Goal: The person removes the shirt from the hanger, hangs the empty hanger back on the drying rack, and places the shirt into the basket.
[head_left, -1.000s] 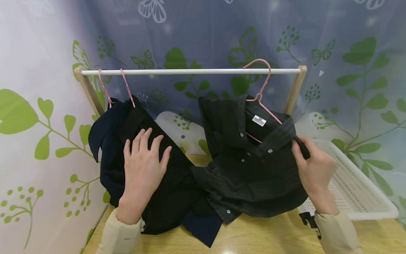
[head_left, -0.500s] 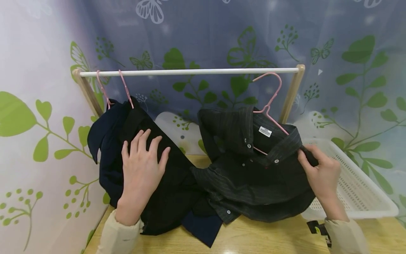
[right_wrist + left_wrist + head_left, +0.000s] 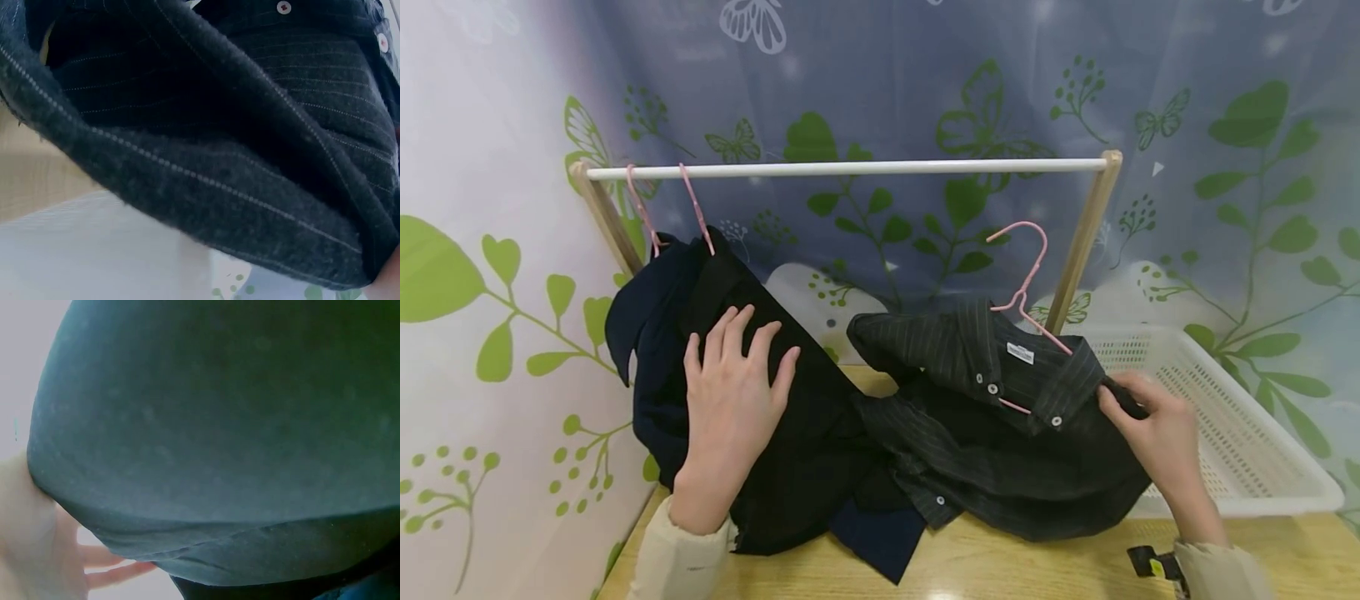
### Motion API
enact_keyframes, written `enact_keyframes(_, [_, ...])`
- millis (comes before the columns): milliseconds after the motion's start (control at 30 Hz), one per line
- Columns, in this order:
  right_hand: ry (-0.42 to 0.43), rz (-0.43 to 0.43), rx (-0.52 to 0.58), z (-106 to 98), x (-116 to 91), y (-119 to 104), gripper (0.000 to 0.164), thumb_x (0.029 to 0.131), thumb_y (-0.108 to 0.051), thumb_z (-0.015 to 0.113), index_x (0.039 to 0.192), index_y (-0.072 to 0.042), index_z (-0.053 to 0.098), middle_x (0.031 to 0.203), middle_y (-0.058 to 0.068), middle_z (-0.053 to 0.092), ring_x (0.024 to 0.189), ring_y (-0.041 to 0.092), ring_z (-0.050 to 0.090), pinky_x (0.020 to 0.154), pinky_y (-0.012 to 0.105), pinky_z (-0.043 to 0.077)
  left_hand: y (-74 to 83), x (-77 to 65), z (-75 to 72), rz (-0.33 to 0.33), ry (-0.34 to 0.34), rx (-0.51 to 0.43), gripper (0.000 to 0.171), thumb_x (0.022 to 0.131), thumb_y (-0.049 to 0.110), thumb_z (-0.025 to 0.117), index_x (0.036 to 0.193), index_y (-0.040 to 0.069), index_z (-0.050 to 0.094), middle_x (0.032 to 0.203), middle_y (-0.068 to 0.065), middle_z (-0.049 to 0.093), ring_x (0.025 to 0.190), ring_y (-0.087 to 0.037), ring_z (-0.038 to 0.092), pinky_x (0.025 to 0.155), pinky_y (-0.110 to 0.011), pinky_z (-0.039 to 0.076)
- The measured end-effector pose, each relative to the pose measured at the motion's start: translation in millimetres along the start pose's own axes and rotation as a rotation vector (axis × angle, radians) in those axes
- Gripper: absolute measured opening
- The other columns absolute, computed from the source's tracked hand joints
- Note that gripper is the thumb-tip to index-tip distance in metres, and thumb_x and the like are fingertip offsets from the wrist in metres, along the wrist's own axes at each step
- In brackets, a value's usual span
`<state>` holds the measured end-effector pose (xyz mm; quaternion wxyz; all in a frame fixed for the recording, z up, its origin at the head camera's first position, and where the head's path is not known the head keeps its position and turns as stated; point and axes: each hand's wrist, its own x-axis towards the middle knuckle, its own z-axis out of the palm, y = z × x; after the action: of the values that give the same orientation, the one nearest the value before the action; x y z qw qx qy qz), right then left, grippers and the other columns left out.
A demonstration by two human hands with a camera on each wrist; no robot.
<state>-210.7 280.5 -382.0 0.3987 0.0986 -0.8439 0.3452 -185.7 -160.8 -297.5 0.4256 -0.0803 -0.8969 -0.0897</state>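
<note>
My right hand pinches the shoulder of a dark pinstriped button-up shirt, with a pink hanger inside its collar. The hanger's hook stands below the white rail, apart from it. The shirt's lower part slumps near the table; its striped cloth fills the right wrist view. My left hand lies with spread fingers against black clothing hung at the rail's left end. In the left wrist view, dark cloth covers most of the picture, with fingers at its lower edge.
A navy garment hangs at the far left beside the black one, on pink hangers. A white perforated basket stands behind my right hand. Wooden posts hold up the rail over the wooden table. A patterned curtain is behind.
My right hand has lowered the shirt and its hanger, so the hook has dropped from rail height to well below the rail. The left hand stays nearly still.
</note>
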Motion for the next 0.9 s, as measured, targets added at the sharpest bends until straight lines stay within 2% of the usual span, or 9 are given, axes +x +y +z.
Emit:
enact_keyframes(67, [-0.029, 0.023, 0.001, -0.5, -3.8, 2.0, 0.009, 0.079, -0.011, 0.071, 0.088, -0.012, 0.072, 0.086, -0.027, 0.056, 0.08, -0.022, 0.048, 0.07, 0.002, 0.036, 0.3, 0.6, -0.1, 0.0, 0.003, -0.006, 0.038, 0.09, 0.038, 0.056, 0.114, 0.009, 0.062, 0.132, -0.016, 0.048, 0.127, -0.033, 0.038, 0.103, -0.059, 0.024])
enact_keyframes(100, [-0.042, 0.027, -0.002, -0.7, -5.4, 2.9, 0.01, 0.078, -0.011, 0.072, 0.088, -0.013, 0.072, 0.087, -0.024, 0.059, 0.08, -0.022, 0.047, 0.069, 0.002, 0.036, 0.7, 0.8, -0.2, 0.0, 0.005, -0.011, 0.038, 0.09, 0.039, 0.056, 0.114, 0.009, 0.062, 0.132, -0.016, 0.048, 0.127, -0.033, 0.038, 0.103, -0.059, 0.023])
enact_keyframes(300, [-0.127, 0.02, -0.042, -1.7, -12.2, 6.7, 0.013, 0.077, -0.015, 0.074, 0.089, -0.014, 0.073, 0.088, 0.007, 0.07, 0.08, -0.021, 0.047, 0.069, 0.001, 0.036, 4.7, 1.1, -1.8, 0.019, 0.062, -0.044, 0.039, 0.09, 0.039, 0.056, 0.115, 0.009, 0.061, 0.129, -0.015, 0.051, 0.124, -0.033, 0.041, 0.104, -0.057, 0.024])
enact_keyframes(467, [-0.164, 0.017, -0.047, -1.8, -17.1, 11.2, 0.012, 0.077, -0.015, 0.074, 0.088, -0.014, 0.072, 0.086, 0.007, 0.071, 0.079, -0.016, 0.05, 0.068, 0.001, 0.036, 17.1, 1.6, -7.5, 0.07, 0.127, -0.089, 0.035, 0.091, 0.033, 0.056, 0.116, 0.008, 0.061, 0.126, -0.013, 0.053, 0.122, -0.031, 0.043, 0.105, -0.053, 0.025])
enact_keyframes(600, [-0.17, 0.016, -0.055, -1.2, -20.7, 13.4, 0.012, 0.077, -0.016, 0.074, 0.088, -0.015, 0.072, 0.088, 0.006, 0.071, 0.079, -0.014, 0.052, 0.068, 0.001, 0.036, 37.4, 0.7, -11.8, 0.146, 0.15, -0.163, 0.031, 0.089, 0.026, 0.06, 0.115, 0.008, 0.061, 0.123, -0.012, 0.055, 0.121, -0.029, 0.046, 0.104, -0.051, 0.028])
enact_keyframes(667, [-0.167, 0.017, -0.048, -0.5, -22.0, 13.5, 0.012, 0.076, -0.015, 0.075, 0.088, -0.015, 0.072, 0.087, 0.007, 0.071, 0.079, -0.015, 0.051, 0.068, 0.001, 0.037, 48.8, -0.3, -10.5, 0.201, 0.128, -0.218, 0.03, 0.089, 0.025, 0.06, 0.114, 0.009, 0.062, 0.123, -0.011, 0.056, 0.12, -0.028, 0.046, 0.105, -0.047, 0.029])
enact_keyframes(733, [-0.162, 0.019, -0.036, 0.2, -22.9, 13.0, 0.013, 0.076, -0.015, 0.075, 0.088, -0.016, 0.072, 0.087, 0.008, 0.07, 0.079, -0.016, 0.051, 0.068, 0.002, 0.038, 59.8, -2.5, -4.4, 0.251, 0.07, -0.278, 0.03, 0.091, 0.026, 0.058, 0.116, 0.011, 0.061, 0.124, -0.009, 0.055, 0.121, -0.026, 0.046, 0.105, -0.042, 0.03])
enact_keyframes(800, [-0.161, 0.029, -0.029, 0.9, -24.0, 11.7, 0.012, 0.076, -0.014, 0.075, 0.088, -0.017, 0.072, 0.085, 0.007, 0.07, 0.079, -0.017, 0.051, 0.068, 0.003, 0.038, 68.6, -6.2, 8.0, 0.283, -0.003, -0.33, 0.03, 0.093, 0.027, 0.055, 0.119, 0.013, 0.059, 0.126, -0.006, 0.053, 0.12, -0.022, 0.046, 0.103, -0.037, 0.034])
enact_keyframes(900, [-0.166, 0.042, -0.02, 1.9, -26.3, 10.6, 0.012, 0.077, -0.014, 0.074, 0.088, -0.017, 0.072, 0.086, 0.007, 0.07, 0.08, -0.017, 0.051, 0.069, 0.002, 0.038, 76.0, -15.1, 33.1, 0.277, -0.104, -0.362, 0.032, 0.095, 0.029, 0.052, 0.123, 0.016, 0.056, 0.129, -0.003, 0.05, 0.12, -0.019, 0.046, 0.1, -0.035, 0.038])
